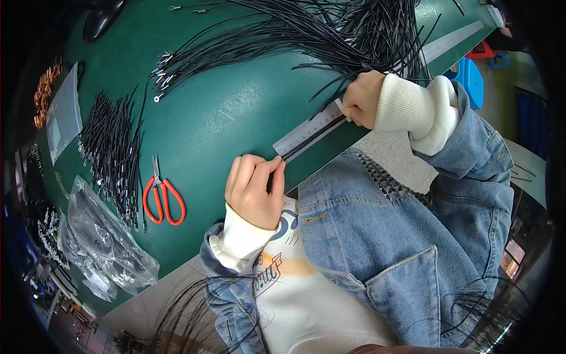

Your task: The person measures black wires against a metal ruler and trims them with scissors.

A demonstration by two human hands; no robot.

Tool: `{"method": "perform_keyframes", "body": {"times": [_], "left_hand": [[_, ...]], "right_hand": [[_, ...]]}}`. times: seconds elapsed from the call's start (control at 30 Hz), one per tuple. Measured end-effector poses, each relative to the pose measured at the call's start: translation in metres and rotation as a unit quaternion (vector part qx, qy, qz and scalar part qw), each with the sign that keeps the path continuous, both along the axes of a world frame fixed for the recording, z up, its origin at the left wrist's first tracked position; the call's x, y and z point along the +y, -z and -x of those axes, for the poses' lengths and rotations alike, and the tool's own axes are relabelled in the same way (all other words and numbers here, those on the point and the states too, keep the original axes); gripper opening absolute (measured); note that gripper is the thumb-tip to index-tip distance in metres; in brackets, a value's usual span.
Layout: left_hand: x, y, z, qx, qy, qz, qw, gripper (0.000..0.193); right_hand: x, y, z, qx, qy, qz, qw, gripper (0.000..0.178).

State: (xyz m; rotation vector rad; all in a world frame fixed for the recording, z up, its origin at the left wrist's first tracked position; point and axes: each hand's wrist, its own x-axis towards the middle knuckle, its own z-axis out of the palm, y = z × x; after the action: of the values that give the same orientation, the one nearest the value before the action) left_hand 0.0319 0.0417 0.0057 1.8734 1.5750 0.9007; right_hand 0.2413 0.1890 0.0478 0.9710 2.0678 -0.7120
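A steel ruler (302,131) lies slantwise near the table's front edge, with a short black wire (318,135) stretched along it. At the ruler's near left end, my left hand (253,186) is closed, thumb and forefinger pinching the wire's tip. My right hand (362,100) is closed at the other end, its fingers curled over wire and ruler; exactly how they grip is partly hidden. Behind my right hand spreads a large heap of long black wires (283,29), several ending in metal ring terminals (162,74) on the left.
Red-handled scissors (164,197) lie left of my left hand on the green table (206,135). Beyond them are a bundle of short black wires (115,135), a clear plastic bag (112,242) and copper-coloured parts (46,91). A blue stool (470,79) stands past the right edge.
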Motion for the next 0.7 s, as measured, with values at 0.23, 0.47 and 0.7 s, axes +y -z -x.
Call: {"method": "perform_keyframes", "body": {"times": [0.23,0.47,0.7], "left_hand": [[0.0002,-0.0007,-0.0021,-0.004,-0.004,-0.004,1.0,0.014],[-0.0001,-0.0006,-0.002,0.006,-0.005,-0.004,1.0,0.013],[-0.0011,-0.0006,-0.002,0.004,-0.01,-0.007,1.0,0.013]], "right_hand": [[-0.0058,0.004,-0.0048,0.022,-0.022,-0.04,0.999,0.024],[-0.0032,0.0032,-0.0084,0.046,0.03,-0.011,0.998,0.023],[-0.0058,0.0033,-0.0092,0.057,0.033,-0.014,0.998,0.023]]}}
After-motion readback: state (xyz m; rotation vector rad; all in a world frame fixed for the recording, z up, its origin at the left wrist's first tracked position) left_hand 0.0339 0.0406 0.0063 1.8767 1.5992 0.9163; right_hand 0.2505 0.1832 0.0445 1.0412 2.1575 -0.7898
